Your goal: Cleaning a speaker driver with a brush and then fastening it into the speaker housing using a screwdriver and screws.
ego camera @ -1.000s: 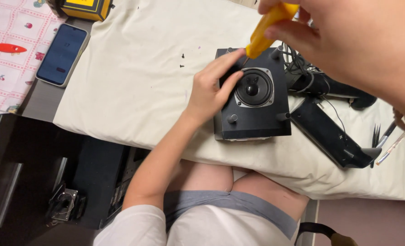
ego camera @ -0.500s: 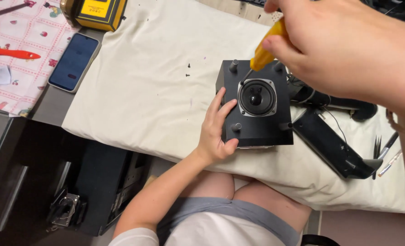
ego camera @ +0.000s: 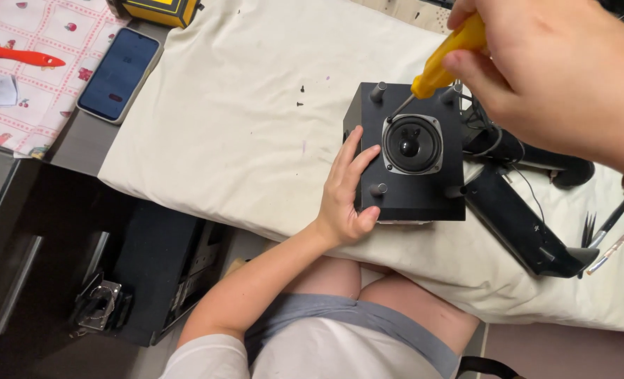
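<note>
- Head view: black speaker box (ego camera: 412, 151) lies face-up on a white cloth (ego camera: 242, 119) over the counter, round driver (ego camera: 412, 144) on top.
- Screwdriver (ego camera: 435, 67) slants down-left from the yellow handle — tip at the driver's upper-left corner.
- Right hand (ego camera: 551, 74) clamped around the handle, above and right of the box.
- Left hand (ego camera: 347, 189) spread flat, steadying the box's left side.
- Phone (ego camera: 120, 74) far left, well apart.

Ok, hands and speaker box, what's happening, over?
Left hand steadies the black speaker box by its side. Right hand holds yellow screwdriver, tip at the driver's top-left corner. Cables crowd the right side.
</note>
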